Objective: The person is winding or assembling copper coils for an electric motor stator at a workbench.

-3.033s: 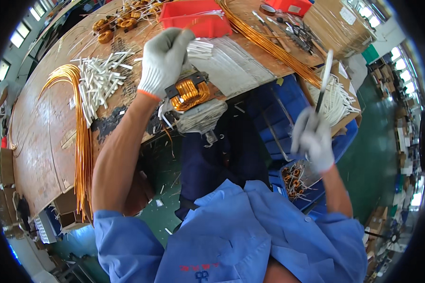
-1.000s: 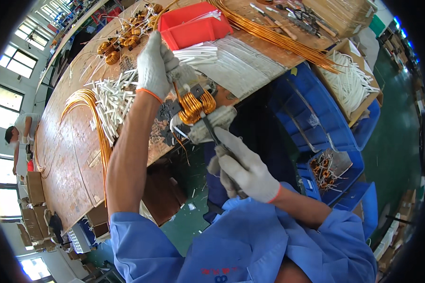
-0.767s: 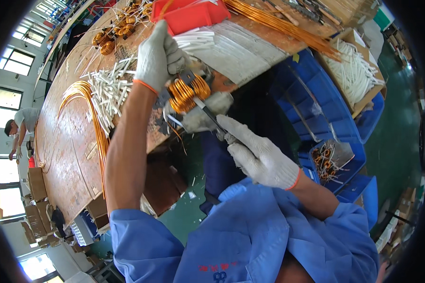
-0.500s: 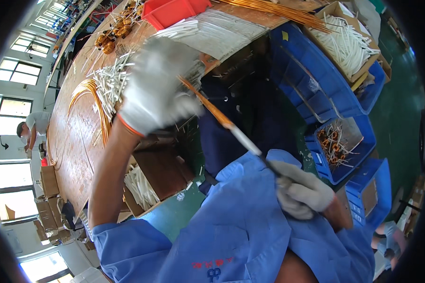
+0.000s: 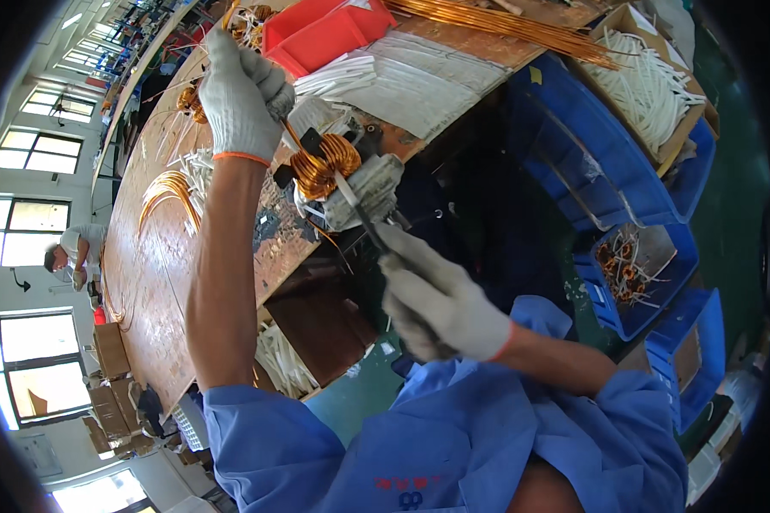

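Observation:
A ring-shaped coil wound with copper wire (image 5: pixel 338 154) sits against a grey-white holding block (image 5: pixel 366 195) at the table's edge. My right hand (image 5: pixel 449 303), in a white glove, is wrapped round a thin, dark-handled tool (image 5: pixel 370 224). The tool's pale, flat tip touches the front of the coil. Beyond the coil, my gloved left hand (image 5: pixel 244 98) is closed on a copper wire (image 5: pixel 292 132) that runs up from the coil. Other thin wire ends show past its fingers. The wire inside the fist is hidden.
A red bin (image 5: pixel 316 38), white sleeves (image 5: pixel 338 79) and long copper rods (image 5: pixel 496 24) lie on the table. Curved copper wires (image 5: pixel 167 190) rest at the left. Blue crates (image 5: pixel 586 145) and a box of white sleeves (image 5: pixel 650 90) stand right. Another person (image 5: pixel 77 248) works far left.
My left hand has moved up and away, uncovering the coil and block. My right hand has come up and left from near my body, bringing the tool's tip to the coil.

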Available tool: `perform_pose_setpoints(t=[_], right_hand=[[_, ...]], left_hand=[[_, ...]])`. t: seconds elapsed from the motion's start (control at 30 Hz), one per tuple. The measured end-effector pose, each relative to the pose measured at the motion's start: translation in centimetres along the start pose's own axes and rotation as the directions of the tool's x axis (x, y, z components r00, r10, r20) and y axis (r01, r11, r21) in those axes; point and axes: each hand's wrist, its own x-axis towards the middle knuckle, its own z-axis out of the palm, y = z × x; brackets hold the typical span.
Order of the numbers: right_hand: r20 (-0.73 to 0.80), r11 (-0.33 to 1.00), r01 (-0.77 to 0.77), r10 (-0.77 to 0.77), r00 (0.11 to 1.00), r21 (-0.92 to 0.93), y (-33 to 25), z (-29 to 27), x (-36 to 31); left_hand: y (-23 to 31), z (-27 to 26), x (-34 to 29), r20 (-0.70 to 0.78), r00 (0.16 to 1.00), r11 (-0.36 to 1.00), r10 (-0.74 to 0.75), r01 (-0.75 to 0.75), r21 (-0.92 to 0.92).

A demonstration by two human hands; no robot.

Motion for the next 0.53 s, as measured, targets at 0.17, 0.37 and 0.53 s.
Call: perform_pose_setpoints(t=[0.17, 0.37, 0.53], right_hand=[[-0.156, 0.99, 0.139, -0.135, 0.979, 0.017, 2.3, 3.3, 4.6], [0.072, 0.976, 0.111, -0.099, 0.992, -0.186, -1.3, -1.9, 3.6], [0.139, 0.994, -0.084, 0.093, 0.986, -0.072, -3.0, -3.7, -2.0]], left_hand=[[-4.3, -1.6, 1.1, -0.053, 0.981, 0.979, -0.185, 0.18, -0.101], [-5.2, -0.6, 0.7, -0.038, 0.972, 0.963, -0.231, 0.234, 0.135], [-0.3, -2.5, 0.8, 0.409, 0.899, 0.555, -0.155, -0.263, 0.789]])
